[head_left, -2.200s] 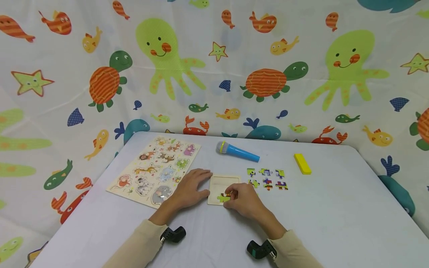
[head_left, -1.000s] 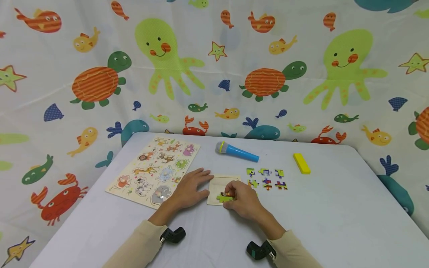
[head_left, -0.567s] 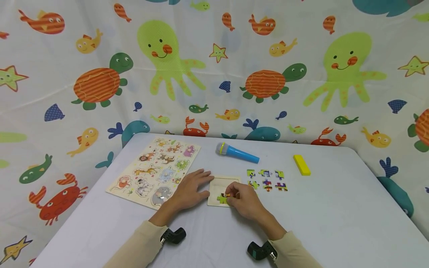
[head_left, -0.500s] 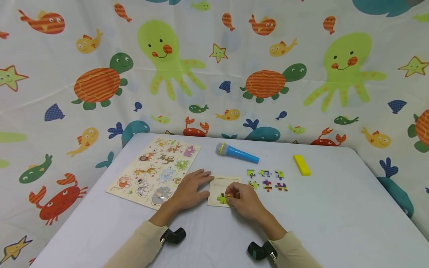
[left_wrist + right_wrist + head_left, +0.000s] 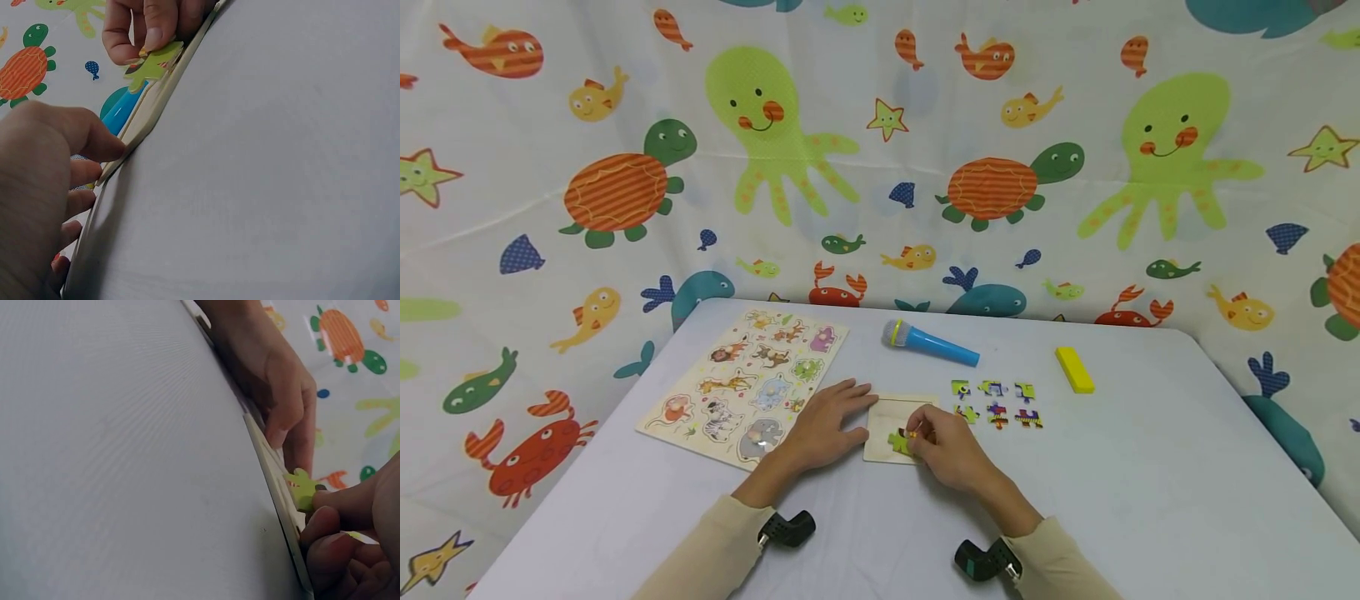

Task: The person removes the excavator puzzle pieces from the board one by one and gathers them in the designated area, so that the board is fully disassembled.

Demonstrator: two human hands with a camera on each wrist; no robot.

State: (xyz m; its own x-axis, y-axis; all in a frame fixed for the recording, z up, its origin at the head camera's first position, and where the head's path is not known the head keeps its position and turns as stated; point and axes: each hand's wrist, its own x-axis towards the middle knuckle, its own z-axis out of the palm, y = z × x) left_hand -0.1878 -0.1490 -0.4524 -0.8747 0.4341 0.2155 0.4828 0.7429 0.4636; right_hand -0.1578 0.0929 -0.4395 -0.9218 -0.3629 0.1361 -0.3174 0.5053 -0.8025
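My right hand (image 5: 951, 448) pinches a green jigsaw piece (image 5: 898, 442) with dark and red print between thumb and fingertips. This piece is tilted over the lower right part of a small square wooden puzzle tray (image 5: 889, 410). In the left wrist view the jigsaw piece (image 5: 153, 67) shows one edge raised above the tray. My left hand (image 5: 824, 427) lies at the tray's left side, fingers spread and thumb touching the rim. Right of the tray, several loose jigsaw pieces (image 5: 997, 415) lie in two rows, one of them close beside my right hand.
A wooden animal puzzle board (image 5: 748, 383) lies at the left, next to my left hand. Behind the tray is a blue toy microphone (image 5: 942, 345). A yellow block (image 5: 1075, 370) sits at the right. A sea-animal curtain (image 5: 880, 208) hangs behind the white table (image 5: 1150, 467).
My right hand has shifted slightly right over the tray, and the green jigsaw piece in its fingertips has turned and tilted a little. The left hand stays at the tray's edge.
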